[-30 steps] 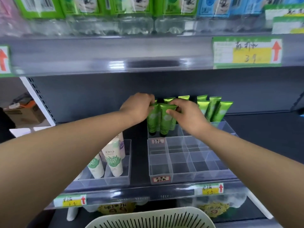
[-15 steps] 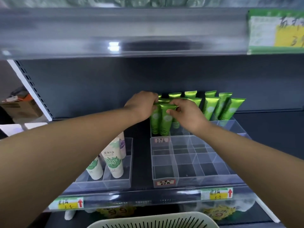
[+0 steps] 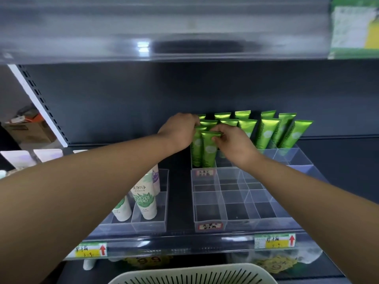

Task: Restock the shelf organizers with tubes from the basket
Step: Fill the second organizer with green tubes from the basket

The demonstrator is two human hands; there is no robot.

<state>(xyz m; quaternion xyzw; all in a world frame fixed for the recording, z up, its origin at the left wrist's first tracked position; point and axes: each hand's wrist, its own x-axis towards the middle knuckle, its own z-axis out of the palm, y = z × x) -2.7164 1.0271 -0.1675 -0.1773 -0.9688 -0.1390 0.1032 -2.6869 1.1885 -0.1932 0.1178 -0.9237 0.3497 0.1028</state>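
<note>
Several green tubes (image 3: 266, 132) stand upright in the back rows of a clear divided organizer (image 3: 207, 214) on the shelf. My left hand (image 3: 178, 130) curls over the tops of the leftmost green tubes (image 3: 196, 146). Beside it, my right hand (image 3: 235, 144) pinches the crimped top of one green tube (image 3: 209, 152) that stands in a back compartment. The organizer's front compartments hold nothing. The pale slotted basket (image 3: 194, 275) shows only its rim at the bottom edge; what it holds is out of view.
A second clear organizer (image 3: 158, 220) at the left holds white tubes (image 3: 144, 201). A shelf edge (image 3: 164, 33) hangs close overhead. Price labels (image 3: 274, 240) run along the front rail. Cardboard boxes (image 3: 30, 130) sit beyond the left upright.
The view has tilted down and moved closer to the shelf. Both hands stay at the leftmost green tubes; the right hand's fingers have shifted onto the top of the front tube.
</note>
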